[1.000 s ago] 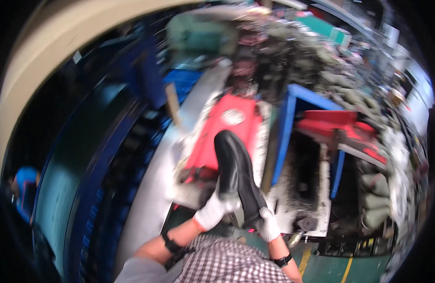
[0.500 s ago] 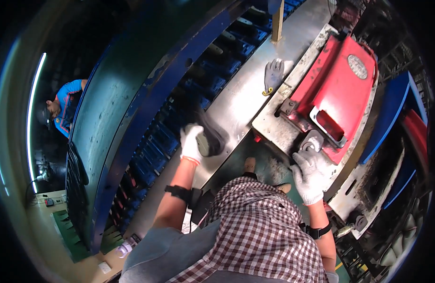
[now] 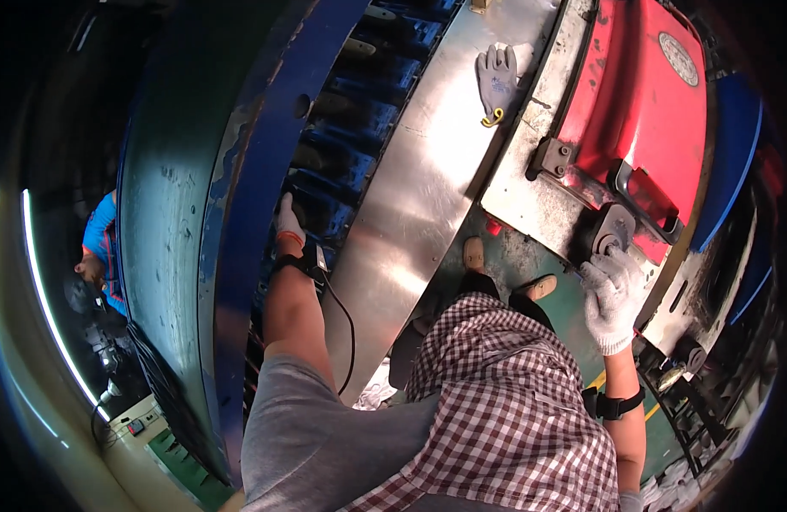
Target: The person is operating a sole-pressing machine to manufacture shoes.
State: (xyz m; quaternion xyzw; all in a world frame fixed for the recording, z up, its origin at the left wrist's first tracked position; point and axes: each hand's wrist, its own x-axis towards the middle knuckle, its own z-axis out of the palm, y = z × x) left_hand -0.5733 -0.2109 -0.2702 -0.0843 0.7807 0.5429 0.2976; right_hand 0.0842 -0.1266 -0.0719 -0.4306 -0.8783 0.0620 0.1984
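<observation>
Standing between a blue rack (image 3: 356, 169) and a red-covered machine (image 3: 667, 136), I have my gloved left hand (image 3: 288, 222) at the rack's shadowed edge, its grip too hidden to tell whether it holds anything. Rounded pieces (image 3: 359, 49) sit along the rack, across the metal surface (image 3: 402, 209) from the machine. My gloved right hand (image 3: 614, 299) has its fingers bent at a black fitting (image 3: 617, 225); whether that grip is closed on it I cannot tell. Good handling, I judge, means keeping the wrist cable (image 3: 352, 324) clear of the rack.
</observation>
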